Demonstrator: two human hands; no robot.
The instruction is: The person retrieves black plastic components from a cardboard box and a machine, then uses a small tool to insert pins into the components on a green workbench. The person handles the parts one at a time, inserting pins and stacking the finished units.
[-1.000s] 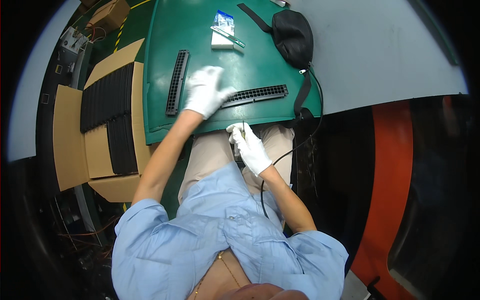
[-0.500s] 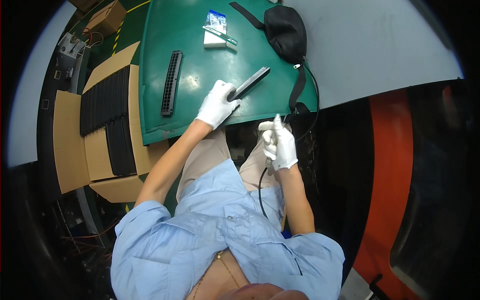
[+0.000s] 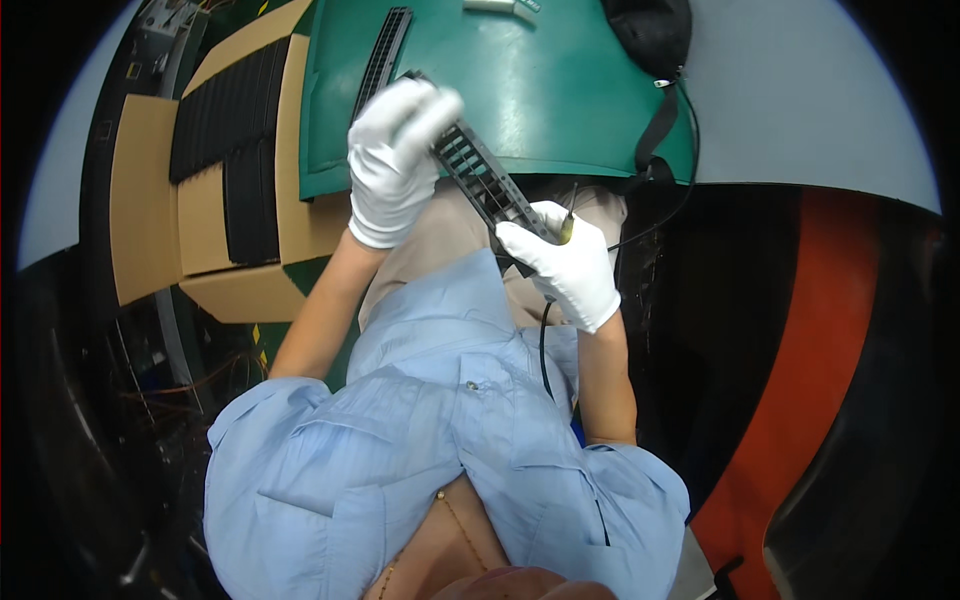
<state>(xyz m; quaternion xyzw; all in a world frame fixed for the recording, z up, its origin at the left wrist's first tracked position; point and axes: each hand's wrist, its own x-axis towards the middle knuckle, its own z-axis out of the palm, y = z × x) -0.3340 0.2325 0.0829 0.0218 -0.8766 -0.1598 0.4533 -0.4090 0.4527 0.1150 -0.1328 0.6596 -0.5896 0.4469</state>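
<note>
A long black slotted plastic strip [image 3: 485, 180] hangs tilted over my lap and the table's near edge, its open grid facing up. My right hand [image 3: 570, 262], in a white glove, is closed round its lower end. Beside the thumb, a small tool [image 3: 568, 226] with a yellowish body and thin pointed tip sticks up from the same hand; its kind is unclear. My left hand [image 3: 392, 160], also gloved and slightly blurred, has its fingers bent across the strip's upper part, hiding some of it. A second slotted strip [image 3: 388, 45] lies on the green table behind my left hand.
At left stands an open cardboard box [image 3: 145, 200] with several black strips [image 3: 228, 115] stacked inside. The green tabletop [image 3: 550, 100] carries a black bag [image 3: 655, 35] with a strap at the far right. A black cable [image 3: 545, 350] runs down below my right hand.
My left hand has lifted the strip off the table and swung it round toward my lap. My right hand has come up and taken its lower end. The view has shifted.
</note>
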